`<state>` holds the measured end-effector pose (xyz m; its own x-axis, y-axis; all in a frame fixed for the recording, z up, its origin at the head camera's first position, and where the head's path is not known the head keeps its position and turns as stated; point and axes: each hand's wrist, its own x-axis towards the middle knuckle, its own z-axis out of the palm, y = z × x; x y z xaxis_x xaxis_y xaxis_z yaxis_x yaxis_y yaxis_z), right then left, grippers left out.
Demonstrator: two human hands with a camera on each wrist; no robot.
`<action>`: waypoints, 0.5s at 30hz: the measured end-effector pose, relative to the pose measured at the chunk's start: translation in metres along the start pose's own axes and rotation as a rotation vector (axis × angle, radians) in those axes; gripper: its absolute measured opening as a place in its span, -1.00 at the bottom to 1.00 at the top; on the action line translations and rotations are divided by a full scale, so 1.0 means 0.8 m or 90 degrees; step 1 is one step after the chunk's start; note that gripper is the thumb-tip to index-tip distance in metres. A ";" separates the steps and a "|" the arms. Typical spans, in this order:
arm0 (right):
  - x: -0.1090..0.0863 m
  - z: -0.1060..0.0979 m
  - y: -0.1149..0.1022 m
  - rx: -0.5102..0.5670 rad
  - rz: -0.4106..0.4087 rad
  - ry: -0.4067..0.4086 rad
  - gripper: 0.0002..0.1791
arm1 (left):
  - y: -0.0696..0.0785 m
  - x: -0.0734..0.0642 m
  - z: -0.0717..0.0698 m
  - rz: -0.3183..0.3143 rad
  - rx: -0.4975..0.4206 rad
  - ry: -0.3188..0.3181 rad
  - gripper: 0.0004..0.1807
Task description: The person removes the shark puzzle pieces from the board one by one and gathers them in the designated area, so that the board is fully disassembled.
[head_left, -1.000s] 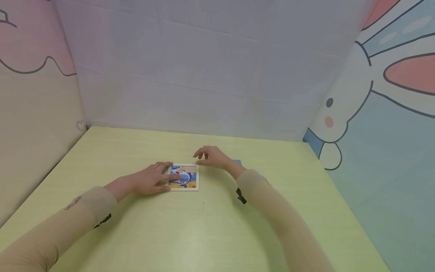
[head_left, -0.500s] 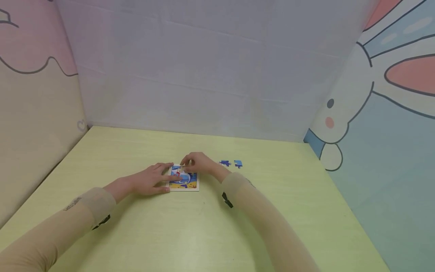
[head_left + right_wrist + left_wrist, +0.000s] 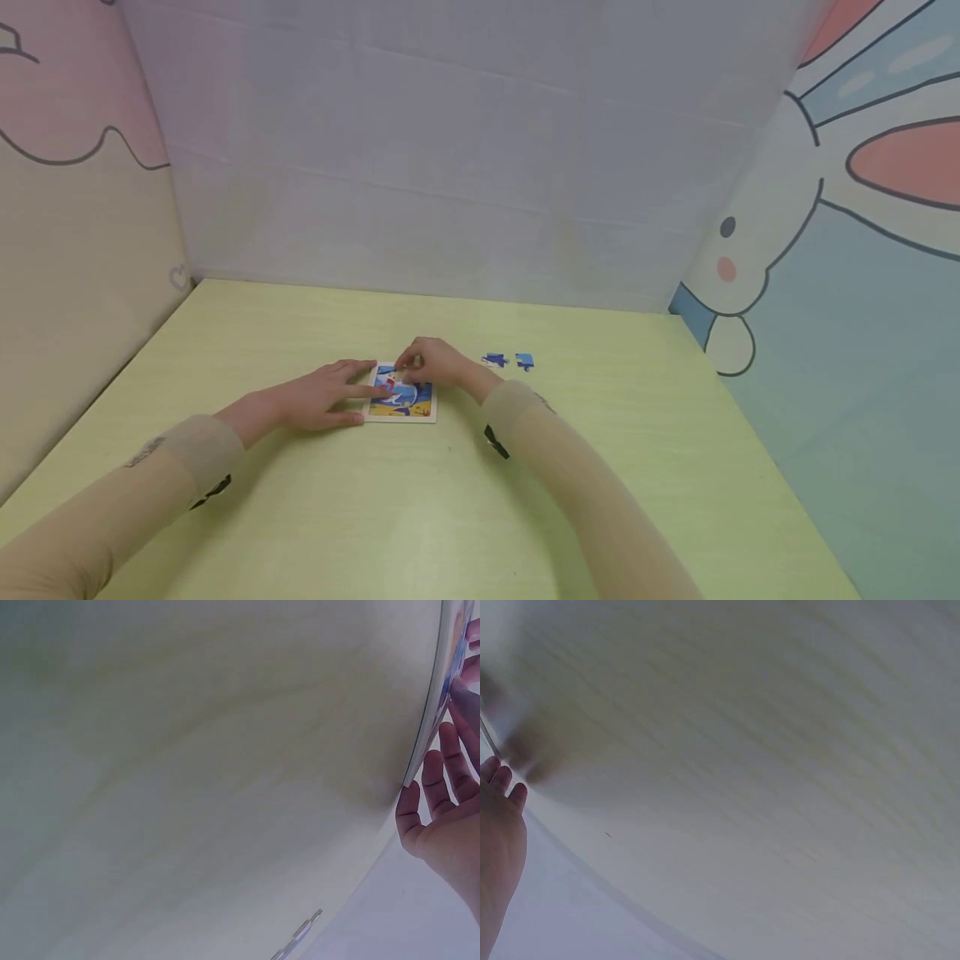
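A small square jigsaw puzzle (image 3: 403,410) in a white-edged frame lies on the table in the head view, showing a blue and yellow sea picture. My left hand (image 3: 318,398) rests on its left side with fingers spread, one finger across the picture. Over the puzzle's upper right part, my right hand (image 3: 435,363) pinches a puzzle piece between thumb and fingers. The fingers hide most of that piece. In the left wrist view, only part of the left hand (image 3: 499,832) shows. The right wrist view has my right hand (image 3: 446,817) beside the frame's edge (image 3: 431,705).
Two loose blue puzzle pieces lie right of the puzzle, one puzzle piece (image 3: 495,360) nearer and another puzzle piece (image 3: 524,362) further right. The pale yellow table (image 3: 450,517) meets a plain back wall (image 3: 450,150). A wall with a cartoon rabbit (image 3: 750,250) stands to the right.
My right hand has moved left and down from beside the puzzle onto its upper right part, uncovering the loose pieces. The left hand and the puzzle have shifted slightly left.
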<state>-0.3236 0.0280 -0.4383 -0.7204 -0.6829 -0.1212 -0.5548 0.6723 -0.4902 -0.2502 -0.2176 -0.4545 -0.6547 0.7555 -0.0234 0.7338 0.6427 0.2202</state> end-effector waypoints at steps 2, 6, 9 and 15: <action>0.001 0.000 0.000 0.004 0.003 -0.002 -0.72 | -0.002 -0.001 0.000 0.003 0.002 0.004 -0.42; 0.004 0.002 -0.001 0.007 0.009 -0.005 -0.72 | -0.003 -0.002 0.001 0.007 0.010 0.008 -0.41; 0.003 0.002 -0.003 0.008 0.017 -0.007 -0.71 | -0.003 -0.002 0.001 0.009 0.008 0.013 -0.41; 0.005 0.005 -0.003 0.011 0.026 -0.003 -0.74 | -0.001 -0.001 0.003 0.006 -0.002 0.019 -0.42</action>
<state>-0.3237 0.0226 -0.4409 -0.7404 -0.6564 -0.1449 -0.5179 0.6945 -0.4995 -0.2497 -0.2186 -0.4567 -0.6524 0.7578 0.0082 0.7398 0.6345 0.2240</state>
